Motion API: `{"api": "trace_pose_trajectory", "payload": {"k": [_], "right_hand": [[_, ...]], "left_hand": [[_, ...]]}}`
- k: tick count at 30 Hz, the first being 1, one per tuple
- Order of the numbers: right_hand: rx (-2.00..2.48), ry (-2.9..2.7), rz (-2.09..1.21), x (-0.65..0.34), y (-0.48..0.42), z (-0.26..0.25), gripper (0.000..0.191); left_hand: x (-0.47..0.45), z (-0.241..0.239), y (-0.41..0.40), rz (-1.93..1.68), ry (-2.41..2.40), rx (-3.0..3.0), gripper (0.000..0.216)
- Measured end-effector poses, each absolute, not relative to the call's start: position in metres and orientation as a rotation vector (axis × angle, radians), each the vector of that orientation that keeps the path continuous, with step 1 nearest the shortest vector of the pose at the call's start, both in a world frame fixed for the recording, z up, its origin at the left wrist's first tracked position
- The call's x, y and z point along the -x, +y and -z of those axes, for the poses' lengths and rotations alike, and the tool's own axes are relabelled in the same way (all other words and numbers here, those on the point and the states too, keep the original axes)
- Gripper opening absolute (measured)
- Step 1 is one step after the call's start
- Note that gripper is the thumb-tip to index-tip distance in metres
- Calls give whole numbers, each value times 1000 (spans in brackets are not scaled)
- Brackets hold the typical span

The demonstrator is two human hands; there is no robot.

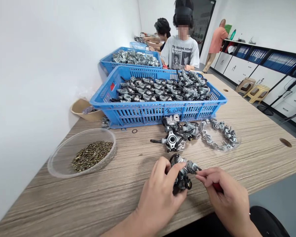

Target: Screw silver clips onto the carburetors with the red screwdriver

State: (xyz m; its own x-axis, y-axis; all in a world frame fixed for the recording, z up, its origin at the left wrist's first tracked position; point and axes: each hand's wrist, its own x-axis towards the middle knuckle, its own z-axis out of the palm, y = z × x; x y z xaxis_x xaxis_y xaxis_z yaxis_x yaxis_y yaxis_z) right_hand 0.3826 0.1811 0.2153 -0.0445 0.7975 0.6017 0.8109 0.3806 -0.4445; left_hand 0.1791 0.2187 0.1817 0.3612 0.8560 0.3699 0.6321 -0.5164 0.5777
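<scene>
My left hand is closed around a small metal carburetor held just above the wooden table. My right hand pinches a red-handled tool whose tip meets the carburetor's right side. Two or three more carburetors lie on the table just beyond my hands. A clear round dish of brass screws sits to the left.
A blue crate full of carburetors stands behind; a second blue crate is farther back. A clear dish of small metal parts lies right. Other people sit at the far end; one stands by white cabinets.
</scene>
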Motion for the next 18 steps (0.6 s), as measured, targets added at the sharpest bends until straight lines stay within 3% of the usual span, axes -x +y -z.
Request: {"api": "trace_pose_trajectory", "payload": {"k": [18], "right_hand": [[1290,-1962,75,-384,182,-219,26]], "left_hand": [[-180,-180,220,-967,1327,-2342,62]]}}
